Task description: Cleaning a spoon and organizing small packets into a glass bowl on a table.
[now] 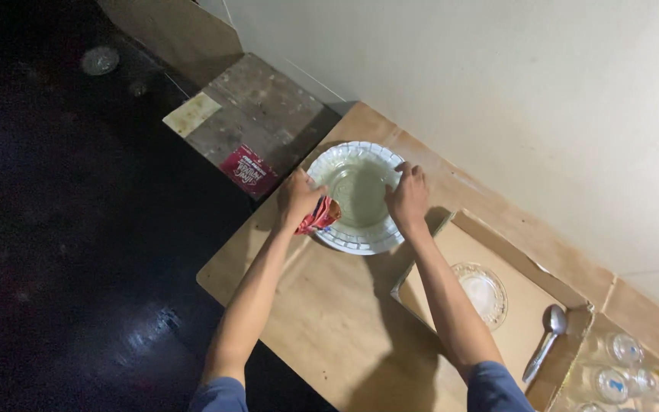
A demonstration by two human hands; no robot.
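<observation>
Head view: left hand (297, 200) clutches red packet (319, 216), right hand (409, 200) grips glass bowl (356, 197) rim near table edge (226, 255).

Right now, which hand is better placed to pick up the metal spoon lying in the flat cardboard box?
Probably the right hand: the metal spoon lies on its side, while the left hand already holds a red packet.

A plain pale wall (497, 91) meets a dark glossy floor (55, 229) beside a cardboard-covered table (322, 320).

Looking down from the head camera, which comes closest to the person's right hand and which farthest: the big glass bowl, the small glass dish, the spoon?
1. Big glass bowl: the right hand touches its rim.
2. Small glass dish: in the cardboard tray, beside the forearm.
3. Spoon: at the tray's far right edge.
</observation>
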